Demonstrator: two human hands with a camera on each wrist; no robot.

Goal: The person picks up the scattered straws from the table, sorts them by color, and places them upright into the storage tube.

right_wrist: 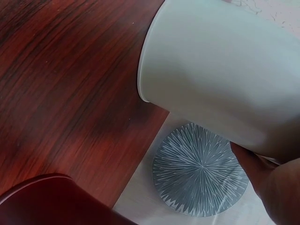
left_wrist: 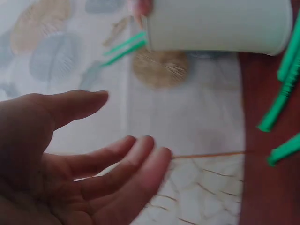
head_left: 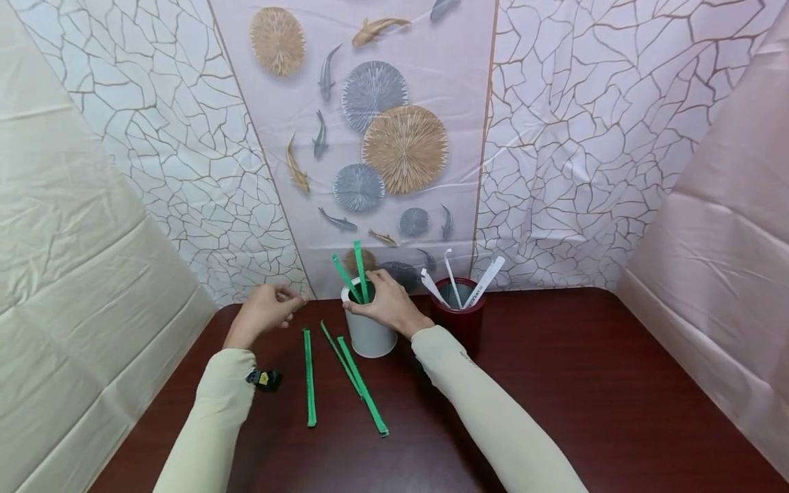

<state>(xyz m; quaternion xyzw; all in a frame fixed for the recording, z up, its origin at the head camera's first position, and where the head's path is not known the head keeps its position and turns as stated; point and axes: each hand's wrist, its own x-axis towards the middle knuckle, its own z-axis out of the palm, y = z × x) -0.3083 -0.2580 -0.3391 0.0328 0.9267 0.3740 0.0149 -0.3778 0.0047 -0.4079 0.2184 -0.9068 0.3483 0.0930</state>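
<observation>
A white can (head_left: 372, 337) stands near the back of the table with two green paper-wrapped sticks (head_left: 360, 270) leaning out of it. My right hand (head_left: 391, 305) grips the can at its rim, thumb across the near side and fingers at the back. To the left, my left hand (head_left: 265, 311) hovers with nothing in it; its fingers are loosely bent and apart in the left wrist view. Between this hand and the can, several green sticks (head_left: 310, 376) lie on the dark red table. In the right wrist view the can's wall (right_wrist: 211, 70) fills the upper right.
A dark red can (head_left: 457, 329) holding several white paper-wrapped sticks (head_left: 487, 281) stands just right of the white can, close to my right forearm. Patterned cloth (head_left: 555, 171) hangs behind the table (head_left: 585, 383). A black wrist device (head_left: 265, 378) sits at my left sleeve.
</observation>
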